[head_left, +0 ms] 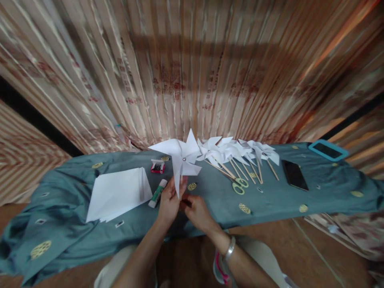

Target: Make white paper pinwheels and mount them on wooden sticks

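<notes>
A white paper pinwheel [177, 148] with a round pin head at its centre stands upright over the table's front half. My left hand [169, 202] is closed around its stick, just below the blades; one blade hangs over the fingers. Close by on the right, my right hand [196, 210] has its fingers curled together near the stick's lower end. What they pinch is hidden. Beside my left hand lies a green and white glue stick [157, 194]. Behind that sits a small open red box [157, 166] with dark small pieces inside.
Several finished pinwheels [231, 150] lie in a row at the back, sticks toward me. Green-handled scissors [240, 185] rest by the sticks. White paper sheets [117, 194] are on the left. A black phone [294, 175] and a blue-framed device [328, 150] lie right, before a curtain [192, 72].
</notes>
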{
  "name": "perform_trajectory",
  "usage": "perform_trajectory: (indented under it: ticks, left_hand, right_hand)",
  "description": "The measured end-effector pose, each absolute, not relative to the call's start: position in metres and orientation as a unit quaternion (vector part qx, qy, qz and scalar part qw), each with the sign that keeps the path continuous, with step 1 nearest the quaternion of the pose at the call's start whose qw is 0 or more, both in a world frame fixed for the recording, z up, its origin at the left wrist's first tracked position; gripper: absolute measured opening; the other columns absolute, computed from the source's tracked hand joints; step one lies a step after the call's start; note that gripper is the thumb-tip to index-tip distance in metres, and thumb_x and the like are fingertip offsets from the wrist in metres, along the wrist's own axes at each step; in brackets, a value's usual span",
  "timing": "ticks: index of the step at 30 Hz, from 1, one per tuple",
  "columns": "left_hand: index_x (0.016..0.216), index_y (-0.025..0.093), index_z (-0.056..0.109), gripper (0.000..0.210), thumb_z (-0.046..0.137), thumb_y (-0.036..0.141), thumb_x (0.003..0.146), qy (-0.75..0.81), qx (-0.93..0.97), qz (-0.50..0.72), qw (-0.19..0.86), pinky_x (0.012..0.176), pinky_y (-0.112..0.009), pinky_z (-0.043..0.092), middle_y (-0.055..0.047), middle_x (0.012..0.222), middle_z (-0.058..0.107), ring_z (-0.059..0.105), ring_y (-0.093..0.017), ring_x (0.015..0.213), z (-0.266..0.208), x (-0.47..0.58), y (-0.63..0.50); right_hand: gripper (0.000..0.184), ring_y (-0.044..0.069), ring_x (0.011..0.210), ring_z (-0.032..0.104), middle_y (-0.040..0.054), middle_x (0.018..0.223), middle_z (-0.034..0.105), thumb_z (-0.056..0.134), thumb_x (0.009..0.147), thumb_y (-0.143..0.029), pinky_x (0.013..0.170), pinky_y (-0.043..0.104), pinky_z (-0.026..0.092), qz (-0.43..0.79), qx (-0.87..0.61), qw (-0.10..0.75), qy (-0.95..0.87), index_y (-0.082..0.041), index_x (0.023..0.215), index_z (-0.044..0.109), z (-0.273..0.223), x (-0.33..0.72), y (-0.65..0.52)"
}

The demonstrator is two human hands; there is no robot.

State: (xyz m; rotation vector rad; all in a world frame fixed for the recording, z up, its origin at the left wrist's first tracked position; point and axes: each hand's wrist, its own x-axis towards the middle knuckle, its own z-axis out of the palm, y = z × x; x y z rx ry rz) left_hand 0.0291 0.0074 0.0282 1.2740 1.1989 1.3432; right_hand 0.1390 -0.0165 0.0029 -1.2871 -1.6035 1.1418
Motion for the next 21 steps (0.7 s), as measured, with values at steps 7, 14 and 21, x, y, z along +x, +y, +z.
perform_trajectory:
  ticks: [7, 14, 21]
  left_hand:
    - [0.091, 0.020, 0.077, 0.027, 0.068, 0.038, 0.072, 0.500, 0.520, 0.538, 0.435, 0.090, -0.037, 0.050, -0.006, 0.097, 0.075, 0.067, -0.025, 0.095, 0.003, 0.011, 0.011]
    - [0.082, 0.021, 0.078, 0.020, 0.070, 0.034, 0.068, 0.509, 0.518, 0.538, 0.427, 0.086, -0.035, 0.050, -0.005, 0.089, 0.073, 0.066, -0.022, 0.089, 0.000, -0.003, 0.004]
    - [0.076, 0.022, 0.077, 0.017, 0.073, 0.032, 0.064, 0.523, 0.498, 0.533, 0.441, 0.078, -0.032, 0.050, -0.004, 0.081, 0.074, 0.066, -0.020, 0.080, 0.001, -0.002, 0.004]
  right_hand:
    - [0.018, 0.013, 0.060, 0.054, -0.0014, 0.064, 0.064, 0.054, 0.080, -0.021, 0.060, 0.023, 0.039, 0.428, -0.499, 0.405, -0.636, -0.017, 0.076, 0.071, 0.002, 0.130, -0.004]
    - [0.016, 0.012, 0.059, 0.050, -0.0030, 0.062, 0.058, 0.053, 0.079, -0.021, 0.059, 0.023, 0.037, 0.444, -0.478, 0.414, -0.635, -0.018, 0.070, 0.066, 0.002, 0.131, -0.005]
    - [0.016, 0.013, 0.062, 0.055, -0.0017, 0.065, 0.063, 0.055, 0.083, -0.023, 0.062, 0.024, 0.042, 0.439, -0.467, 0.404, -0.652, -0.018, 0.074, 0.067, 0.006, 0.134, -0.007]
